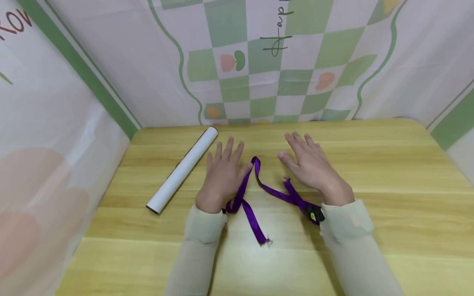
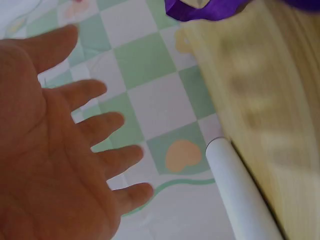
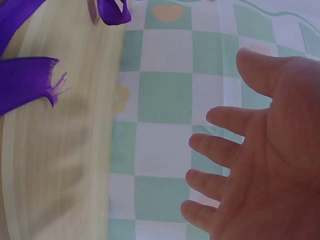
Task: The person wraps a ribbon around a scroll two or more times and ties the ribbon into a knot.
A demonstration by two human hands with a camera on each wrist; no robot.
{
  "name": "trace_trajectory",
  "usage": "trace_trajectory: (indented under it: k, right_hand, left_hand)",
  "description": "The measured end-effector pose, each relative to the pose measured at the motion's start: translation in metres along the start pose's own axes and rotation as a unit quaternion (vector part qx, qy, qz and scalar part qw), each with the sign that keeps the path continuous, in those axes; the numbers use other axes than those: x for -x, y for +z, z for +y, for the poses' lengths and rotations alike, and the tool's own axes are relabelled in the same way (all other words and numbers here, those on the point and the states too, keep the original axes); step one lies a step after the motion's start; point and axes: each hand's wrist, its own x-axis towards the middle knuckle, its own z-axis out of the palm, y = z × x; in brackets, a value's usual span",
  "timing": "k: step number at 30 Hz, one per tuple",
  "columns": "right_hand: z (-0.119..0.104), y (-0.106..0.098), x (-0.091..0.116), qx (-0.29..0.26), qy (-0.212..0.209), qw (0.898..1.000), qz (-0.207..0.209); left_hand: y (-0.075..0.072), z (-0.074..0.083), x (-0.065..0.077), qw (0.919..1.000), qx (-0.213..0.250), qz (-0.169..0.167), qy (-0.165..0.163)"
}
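Note:
A purple ribbon (image 1: pixel 250 218) with frayed ends lies in loose bends on the wooden table, between the two forearms. My left hand (image 1: pixel 223 174) is spread palm down above the table, its thumb near the ribbon's upper bend in the head view. To the right, my right hand (image 1: pixel 309 164) also has straight, spread fingers and holds nothing. Both palms appear bare in the wrist views. Left of my left hand lies a white roll (image 1: pixel 183 170), slanted on the table; it also shows beside the hand in the left wrist view.
The wooden table (image 1: pixel 400 164) ends at a checkered green-and-white curtain (image 1: pixel 263 86) behind it. Another printed curtain (image 1: pixel 55 144) hangs along the left side. A small black device (image 1: pixel 314 213) sits at the right wrist, by the ribbon.

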Motion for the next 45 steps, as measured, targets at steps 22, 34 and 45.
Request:
trace_trajectory:
  k: [22, 34, 45]
  right_hand:
    - [-0.015, 0.025, -0.003, -0.037, -0.078, 0.987, -0.132]
    - [-0.033, 0.047, -0.011, 0.006, -0.134, 0.986, -0.095]
    - [-0.033, 0.025, -0.008, -0.200, -0.099, 0.974, -0.032]
  left_hand:
    - [0.012, 0.008, -0.003, 0.9837, -0.014, -0.173, 0.048]
    - [0.010, 0.009, -0.001, 0.9870, 0.024, -0.159, 0.002]
    - [0.001, 0.008, -0.001, 0.9858, 0.087, 0.044, 0.137]
